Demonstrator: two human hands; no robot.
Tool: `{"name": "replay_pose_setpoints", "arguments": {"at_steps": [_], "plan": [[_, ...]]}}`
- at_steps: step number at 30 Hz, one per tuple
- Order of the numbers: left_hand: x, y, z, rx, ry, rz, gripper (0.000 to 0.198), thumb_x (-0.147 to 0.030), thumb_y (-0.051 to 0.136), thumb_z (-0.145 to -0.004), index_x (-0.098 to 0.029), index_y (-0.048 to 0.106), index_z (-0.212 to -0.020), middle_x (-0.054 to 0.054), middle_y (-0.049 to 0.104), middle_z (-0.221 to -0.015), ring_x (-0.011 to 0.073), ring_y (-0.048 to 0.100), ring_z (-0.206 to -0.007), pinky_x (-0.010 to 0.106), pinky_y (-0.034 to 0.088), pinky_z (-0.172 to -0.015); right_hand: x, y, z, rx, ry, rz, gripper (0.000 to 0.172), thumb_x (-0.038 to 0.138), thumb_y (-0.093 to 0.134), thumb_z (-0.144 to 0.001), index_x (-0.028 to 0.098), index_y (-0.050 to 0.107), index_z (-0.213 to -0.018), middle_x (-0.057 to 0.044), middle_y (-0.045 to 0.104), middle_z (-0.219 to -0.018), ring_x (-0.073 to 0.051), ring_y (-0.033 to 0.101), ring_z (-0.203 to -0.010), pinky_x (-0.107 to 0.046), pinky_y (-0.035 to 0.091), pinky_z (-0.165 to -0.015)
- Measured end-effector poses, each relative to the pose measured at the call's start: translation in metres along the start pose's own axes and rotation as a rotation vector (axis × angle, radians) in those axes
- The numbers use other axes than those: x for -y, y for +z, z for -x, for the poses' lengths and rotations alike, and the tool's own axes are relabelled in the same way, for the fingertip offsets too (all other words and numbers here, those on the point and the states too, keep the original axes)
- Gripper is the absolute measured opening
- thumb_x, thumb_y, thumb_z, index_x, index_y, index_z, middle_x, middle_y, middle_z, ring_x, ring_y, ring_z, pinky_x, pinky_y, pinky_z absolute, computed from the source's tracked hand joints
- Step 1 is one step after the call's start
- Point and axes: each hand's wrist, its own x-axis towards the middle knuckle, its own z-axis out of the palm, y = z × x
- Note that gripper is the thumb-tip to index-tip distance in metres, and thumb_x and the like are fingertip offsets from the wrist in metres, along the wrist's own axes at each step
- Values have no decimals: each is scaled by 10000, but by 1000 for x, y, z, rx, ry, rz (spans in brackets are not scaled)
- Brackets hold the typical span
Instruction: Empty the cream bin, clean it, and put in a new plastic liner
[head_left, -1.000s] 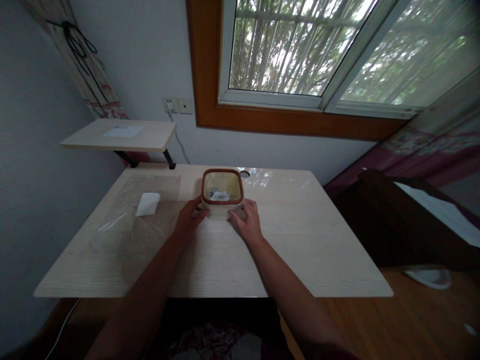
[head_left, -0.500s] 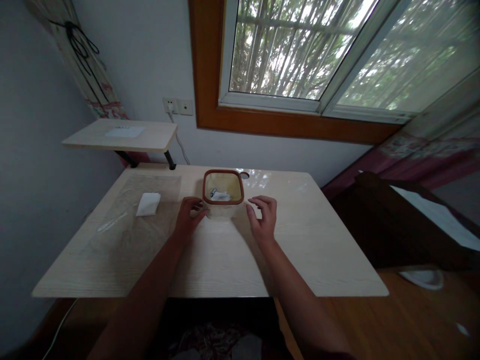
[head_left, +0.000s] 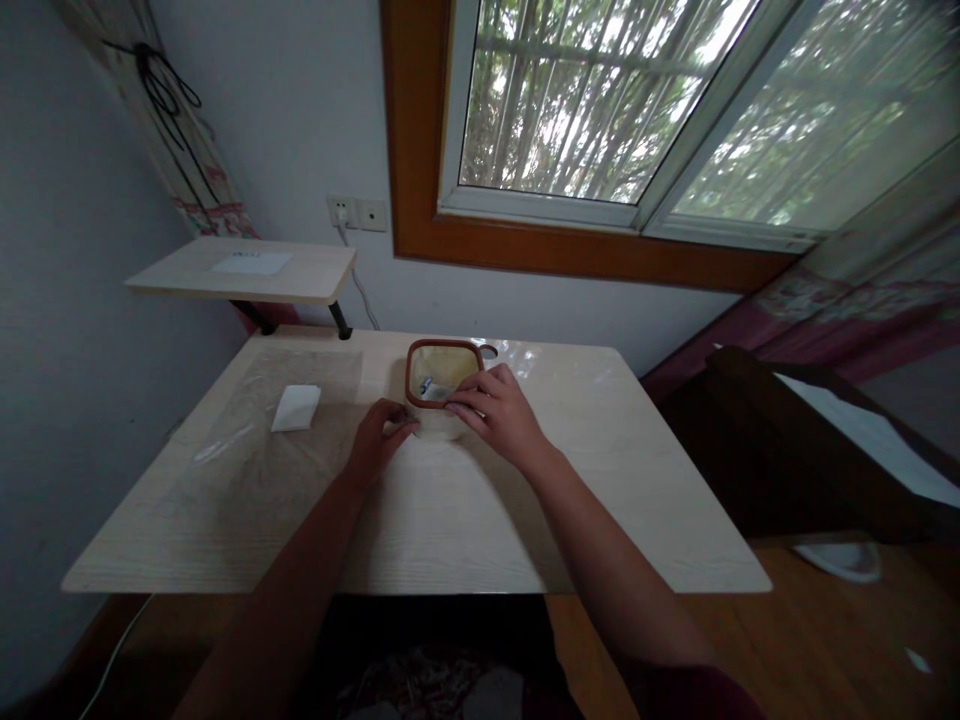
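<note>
A square container (head_left: 414,370) with a brown rim and pale yellow inside stands towards the back of the table. In it lie a whitish piece (head_left: 442,391) and a small dark-and-light cylinder (head_left: 426,386). My left hand (head_left: 379,438) is at the container's front left corner, thumb and fingers closed in a pinch; what they hold, if anything, is too small to tell. Over the front right rim reaches my right hand (head_left: 501,412), fingers together and tips at the front rim. Whatever lies between those fingertips is hidden, and the hand covers part of the container.
On the pale table (head_left: 622,520), a clear plastic sheet (head_left: 240,450) lies at left with a folded white paper (head_left: 296,408) on it. A small raised shelf (head_left: 247,270) stands at the back left. Behind the container is a round table hole (head_left: 489,352).
My right hand has moved left from beside the container to its front rim, and its fingers have closed together. My left hand stays almost in place, its thumb and fingers nearer each other.
</note>
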Motion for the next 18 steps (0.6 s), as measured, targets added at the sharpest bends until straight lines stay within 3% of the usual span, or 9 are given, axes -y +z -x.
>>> {"name": "replay_pose_setpoints", "arguments": {"at_steps": [5,11,18], "plan": [[9,3,0,8,-1,-6,325,-422,787,-794,-200,594,-933,26,636,-906,182,625,-850,342,545,-813,0,4,2,10,-13,34,224,465,662,-965,319,799,-1063,-47,716,-983,-265,546,-916,-439,482,-827],[25,8,-1,-92,149,98,685,-429,861,-726,-226,507,-1277,125,537,-1316,270,586,-1205,419,567,-923,9,2,-1,40,-41,20,217,409,646,-985,271,799,-1052,-65,698,-965,-253,535,-912,-426,468,-838],[21,7,-1,74,175,184,1103,-416,885,-705,-320,213,-1575,151,361,-1576,379,417,-1451,588,404,-1169,24,1,0,89,-57,-79,208,369,643,-991,247,789,-1073,-68,680,-974,-234,540,-933,-403,471,-857]]}}
